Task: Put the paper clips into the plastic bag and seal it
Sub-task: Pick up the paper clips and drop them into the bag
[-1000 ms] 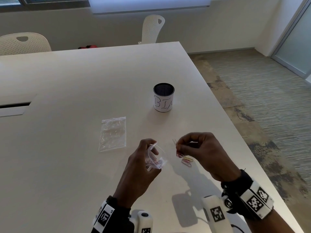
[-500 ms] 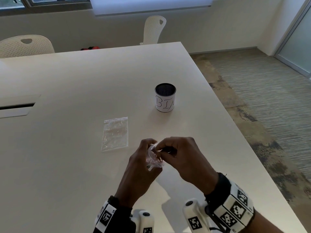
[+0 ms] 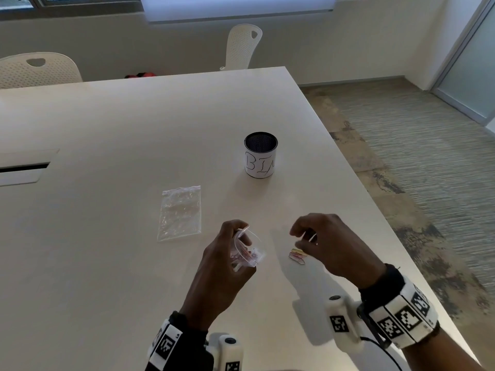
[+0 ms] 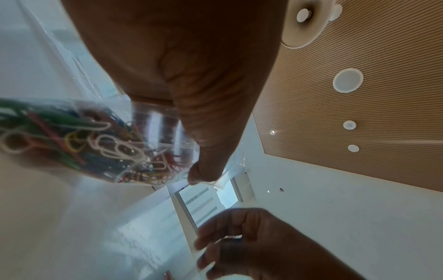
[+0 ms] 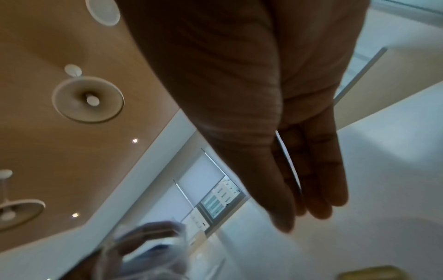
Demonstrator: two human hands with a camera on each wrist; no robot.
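Holding the limp bag open by its rim, the left hand waits while the right hand, apparently empty and loosely curled, hovers over light, slippery clips on the table.

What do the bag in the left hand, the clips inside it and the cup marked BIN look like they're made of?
Bag: thin clear plastic film, glossy; fingers and clips show through it.
Clips: probably wire with a coloured coating, in green, red, white and yellow loops.
Cup: dark mesh inside, likely metal, wrapped in matte white paper with handwriting.
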